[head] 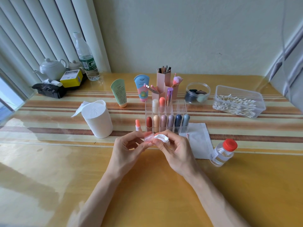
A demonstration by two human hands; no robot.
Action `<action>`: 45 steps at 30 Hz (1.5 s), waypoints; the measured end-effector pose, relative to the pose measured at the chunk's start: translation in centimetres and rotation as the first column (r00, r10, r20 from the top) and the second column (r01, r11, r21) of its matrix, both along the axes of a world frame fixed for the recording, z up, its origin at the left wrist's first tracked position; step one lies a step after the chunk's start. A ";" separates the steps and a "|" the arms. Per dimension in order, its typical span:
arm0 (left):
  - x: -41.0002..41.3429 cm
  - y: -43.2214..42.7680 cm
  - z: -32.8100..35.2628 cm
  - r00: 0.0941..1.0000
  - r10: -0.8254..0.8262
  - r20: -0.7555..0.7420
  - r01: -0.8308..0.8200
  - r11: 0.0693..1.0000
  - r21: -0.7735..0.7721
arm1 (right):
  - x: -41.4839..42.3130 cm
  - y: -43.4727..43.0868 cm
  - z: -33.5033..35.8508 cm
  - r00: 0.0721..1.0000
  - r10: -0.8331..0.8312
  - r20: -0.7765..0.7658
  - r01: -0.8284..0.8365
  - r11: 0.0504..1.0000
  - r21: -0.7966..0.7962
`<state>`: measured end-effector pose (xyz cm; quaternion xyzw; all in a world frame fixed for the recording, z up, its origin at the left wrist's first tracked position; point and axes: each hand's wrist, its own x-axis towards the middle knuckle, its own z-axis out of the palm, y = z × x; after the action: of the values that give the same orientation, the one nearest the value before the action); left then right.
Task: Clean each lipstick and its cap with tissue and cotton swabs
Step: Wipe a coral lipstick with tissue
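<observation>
Two forearms (101, 185) converging, left hand (129, 145) and right hand (177, 150) close together; fingers (136, 134) curled, pinching

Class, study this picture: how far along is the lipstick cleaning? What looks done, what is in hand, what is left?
Done: one lipstick stands uncapped beside the organizer; nothing shows it is clean yet. In hand: the left hand holds a clear pink cap while the right hand pinches a folded tissue against it. Left: nine capped lipsticks wait in the organizer, and the cotton swabs lie in their box.
</observation>
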<state>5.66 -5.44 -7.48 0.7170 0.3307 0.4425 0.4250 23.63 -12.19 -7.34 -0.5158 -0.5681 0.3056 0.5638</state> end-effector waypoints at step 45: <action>0.1 0.1 1.0 0.982 -0.154 0.113 0.187 0.898 -0.398 | -0.3 0.5 -1.0 0.999 -0.046 -0.023 0.047 0.997 0.066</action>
<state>5.77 -5.29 -6.43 0.6211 0.3344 0.3533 0.6145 23.32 -11.73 -8.30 -0.5063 -0.5597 0.2789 0.5938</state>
